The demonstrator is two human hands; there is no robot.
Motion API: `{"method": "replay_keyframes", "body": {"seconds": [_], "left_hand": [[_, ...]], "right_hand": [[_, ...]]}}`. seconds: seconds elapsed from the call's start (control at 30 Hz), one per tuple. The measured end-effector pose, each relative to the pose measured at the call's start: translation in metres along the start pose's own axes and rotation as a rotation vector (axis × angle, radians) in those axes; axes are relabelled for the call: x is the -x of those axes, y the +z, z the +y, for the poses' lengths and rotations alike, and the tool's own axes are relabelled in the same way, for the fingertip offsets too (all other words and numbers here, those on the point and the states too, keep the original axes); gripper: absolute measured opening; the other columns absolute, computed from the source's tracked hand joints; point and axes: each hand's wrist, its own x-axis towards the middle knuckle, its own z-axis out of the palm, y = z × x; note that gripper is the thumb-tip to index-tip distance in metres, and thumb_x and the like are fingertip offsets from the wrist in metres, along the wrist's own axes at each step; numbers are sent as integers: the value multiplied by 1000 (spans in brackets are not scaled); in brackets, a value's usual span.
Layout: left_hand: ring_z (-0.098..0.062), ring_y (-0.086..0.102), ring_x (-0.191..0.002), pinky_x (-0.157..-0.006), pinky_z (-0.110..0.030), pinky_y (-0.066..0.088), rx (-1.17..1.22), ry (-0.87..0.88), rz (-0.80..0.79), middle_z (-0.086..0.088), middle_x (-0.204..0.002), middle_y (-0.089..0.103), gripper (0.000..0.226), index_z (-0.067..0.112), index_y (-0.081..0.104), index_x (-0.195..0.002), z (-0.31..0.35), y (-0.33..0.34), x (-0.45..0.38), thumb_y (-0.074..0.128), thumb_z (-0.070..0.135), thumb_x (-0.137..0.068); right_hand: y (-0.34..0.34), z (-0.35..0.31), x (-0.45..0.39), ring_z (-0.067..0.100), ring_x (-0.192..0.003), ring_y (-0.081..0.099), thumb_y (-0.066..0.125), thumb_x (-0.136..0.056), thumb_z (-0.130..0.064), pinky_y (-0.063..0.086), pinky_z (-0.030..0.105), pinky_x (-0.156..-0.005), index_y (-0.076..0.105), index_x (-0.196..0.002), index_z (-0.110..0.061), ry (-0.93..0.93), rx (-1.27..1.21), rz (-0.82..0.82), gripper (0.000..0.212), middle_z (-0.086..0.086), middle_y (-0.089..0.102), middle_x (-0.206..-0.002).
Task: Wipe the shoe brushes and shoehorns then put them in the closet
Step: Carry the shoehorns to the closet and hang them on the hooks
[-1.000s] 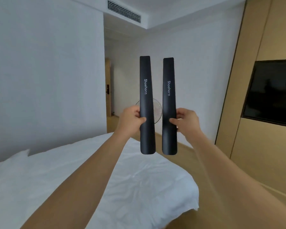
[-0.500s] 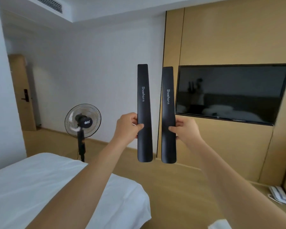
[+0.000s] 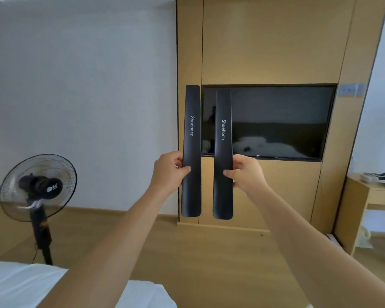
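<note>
Turning from the bed toward the television wall, the left hand (image 3: 169, 172) and right hand (image 3: 247, 174) each grip an upright shoehorn (image 3: 191, 152), apparently closet-bound.

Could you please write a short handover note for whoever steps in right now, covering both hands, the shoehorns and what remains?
Left hand: grips the left shoehorn near its middle, upright.
Right hand: grips the right shoehorn the same way; the two are side by side, apart, both held in the air before the TV.
Done: cannot tell whether they have been wiped; no cloth in view.
Left: put both in the closet, which is not in view; no shoe brushes in view either. The fan and bed lie to the left.
</note>
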Motion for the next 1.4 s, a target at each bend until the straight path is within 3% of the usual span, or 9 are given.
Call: {"method": "replay_keyframes", "body": {"seconds": [0.3,0.47,0.77,0.93,1.17,1.4], "left_hand": [[-20,69,-76,-67,-47,61,-13,11,4,-5,-85,72,9,9,68,-95,-53,80,-100,70,11,-86],[-22,68,-78,-72,-48,60,-33,-4,36,-5,-85,72,7,8,68,-92,-72,135,-177,70,9,-85],[-21,68,-74,-66,-46,61,-36,-59,89,-5,-82,71,6,10,67,-90,-120,217,-295,70,9,-85],[-26,69,-75,-58,-46,61,-15,-99,106,-7,-81,72,7,9,68,-90,-163,242,-348,70,6,-84],[-25,69,-74,-58,-46,60,-19,-92,122,-7,-81,72,5,7,68,-88,-238,264,-438,70,7,-83],[-17,70,-74,-56,-33,61,-45,-72,162,0,-82,72,8,13,69,-91,-310,258,-563,72,10,-84]], "right_hand": [[10,67,-116,22,-95,71,68,-90,-2,62,45,-79,68,-112,-15,-12,-37,-9,25,1,74,-101],[3,105,-211,20,-97,70,68,-91,-4,62,41,-80,68,-115,-17,-32,-48,-41,27,0,73,-102],[6,166,-365,19,-98,69,69,-91,-6,62,37,-79,67,-118,-18,-64,-43,-94,29,-1,73,-106],[32,199,-432,24,-98,70,69,-90,-3,62,45,-81,68,-115,-15,-52,-76,-134,27,3,74,-105],[89,234,-534,20,-95,71,70,-90,-4,63,42,-79,69,-113,-20,-62,-96,-146,28,-2,74,-100],[160,237,-661,24,-98,71,70,-90,-3,62,46,-81,68,-117,-17,-65,-142,-168,31,2,74,-105]]}}
